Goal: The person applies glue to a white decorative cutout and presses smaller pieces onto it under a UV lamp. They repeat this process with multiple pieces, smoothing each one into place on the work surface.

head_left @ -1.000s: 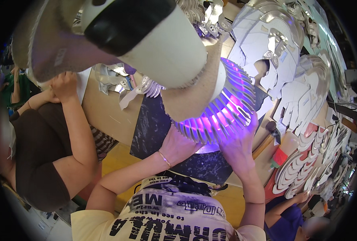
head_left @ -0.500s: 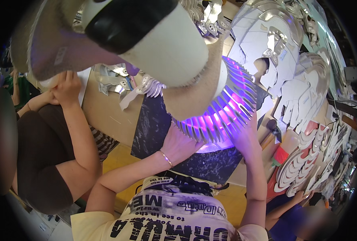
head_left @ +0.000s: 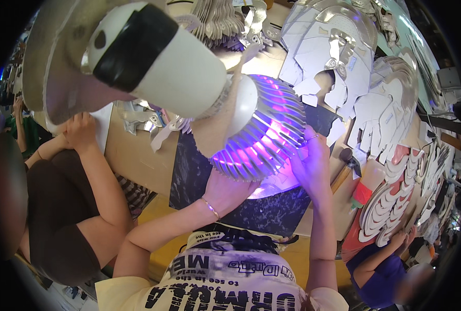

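A lamp with a white body and black band (head_left: 189,78) and a ribbed metal head (head_left: 267,129) glows purple over the work and covers much of it. Beneath it, a pale flat piece (head_left: 274,187), lit purple, lies on a dark marbled slab (head_left: 261,215). My left hand (head_left: 228,187) reaches in at the piece's left side; its fingers are hidden under the lamp head. At the right side, my right hand (head_left: 313,165) has its fingers bent inward toward the piece, a ring on one. What lies between those fingertips is lost in the glare.
Right of the slab lie a hammer (head_left: 340,173) and a bottle with a red band (head_left: 364,191). Stacks of white and silver cut pieces (head_left: 329,46) fill the far right. Curved white pieces (head_left: 381,212) lie nearer. On the left sits another person (head_left: 59,207), hands together by the table.
The view has shifted, so the lamp appears further left and uncovers more of my right hand. That hand's fingers now show bent beside the lamp head. My left hand stays by the piece.
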`<state>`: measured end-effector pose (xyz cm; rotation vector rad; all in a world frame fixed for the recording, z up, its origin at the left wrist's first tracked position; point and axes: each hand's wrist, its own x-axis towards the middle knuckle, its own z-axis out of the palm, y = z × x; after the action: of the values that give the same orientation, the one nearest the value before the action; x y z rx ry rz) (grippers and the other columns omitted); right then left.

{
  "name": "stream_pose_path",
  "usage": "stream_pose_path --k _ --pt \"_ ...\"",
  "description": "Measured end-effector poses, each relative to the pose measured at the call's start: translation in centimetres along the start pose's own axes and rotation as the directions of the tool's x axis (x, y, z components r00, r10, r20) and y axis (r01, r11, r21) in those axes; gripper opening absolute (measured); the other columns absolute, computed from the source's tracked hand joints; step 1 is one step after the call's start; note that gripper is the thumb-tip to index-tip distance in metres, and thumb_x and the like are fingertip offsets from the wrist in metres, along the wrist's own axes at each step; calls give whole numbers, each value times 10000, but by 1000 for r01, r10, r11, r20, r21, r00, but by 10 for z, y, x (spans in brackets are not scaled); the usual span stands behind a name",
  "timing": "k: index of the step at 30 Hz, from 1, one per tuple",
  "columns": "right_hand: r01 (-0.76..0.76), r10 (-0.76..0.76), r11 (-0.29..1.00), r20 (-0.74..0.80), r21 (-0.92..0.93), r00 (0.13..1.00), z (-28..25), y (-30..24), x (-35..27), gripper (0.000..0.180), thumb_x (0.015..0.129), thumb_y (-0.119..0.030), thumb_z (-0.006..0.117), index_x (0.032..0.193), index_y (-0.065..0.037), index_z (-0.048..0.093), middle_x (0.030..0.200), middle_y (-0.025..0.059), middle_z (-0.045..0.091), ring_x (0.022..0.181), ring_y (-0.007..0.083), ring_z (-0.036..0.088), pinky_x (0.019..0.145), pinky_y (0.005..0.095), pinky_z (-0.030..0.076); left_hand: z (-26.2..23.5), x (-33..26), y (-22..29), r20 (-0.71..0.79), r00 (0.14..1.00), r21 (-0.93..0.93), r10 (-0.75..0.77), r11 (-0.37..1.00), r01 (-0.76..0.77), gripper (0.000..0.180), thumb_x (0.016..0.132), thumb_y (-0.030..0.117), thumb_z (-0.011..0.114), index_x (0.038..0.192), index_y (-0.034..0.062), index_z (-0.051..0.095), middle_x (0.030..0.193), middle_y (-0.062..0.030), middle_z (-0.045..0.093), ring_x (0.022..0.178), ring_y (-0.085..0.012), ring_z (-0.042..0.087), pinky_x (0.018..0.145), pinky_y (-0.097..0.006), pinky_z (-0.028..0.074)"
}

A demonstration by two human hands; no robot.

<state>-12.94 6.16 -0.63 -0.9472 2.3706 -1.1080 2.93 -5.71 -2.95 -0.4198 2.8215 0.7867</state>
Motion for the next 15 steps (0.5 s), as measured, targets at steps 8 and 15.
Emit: stream_pose_path --k 8,15 --pt "65 -65 997 2 -32 998 3 1 4 283 921 -141 670 1191 -59 655 923 88 641 784 243 601 905 364 396 -8 11 8 -7 1000 -106 5 994 -5 669 952 330 618 1522 104 352 1574 -283 227 1048 -437 643 889 -487 538" --pt "-71 74 994 -43 83 996 4 0 1 310 922 -117 665 1222 -37 671 878 106 619 783 261 601 776 370 465 -3 10 4 3 1000 -80 14 997 -14 636 953 367 613 1502 120 409 1509 -272 361 1045 -385 654 1056 -535 411"
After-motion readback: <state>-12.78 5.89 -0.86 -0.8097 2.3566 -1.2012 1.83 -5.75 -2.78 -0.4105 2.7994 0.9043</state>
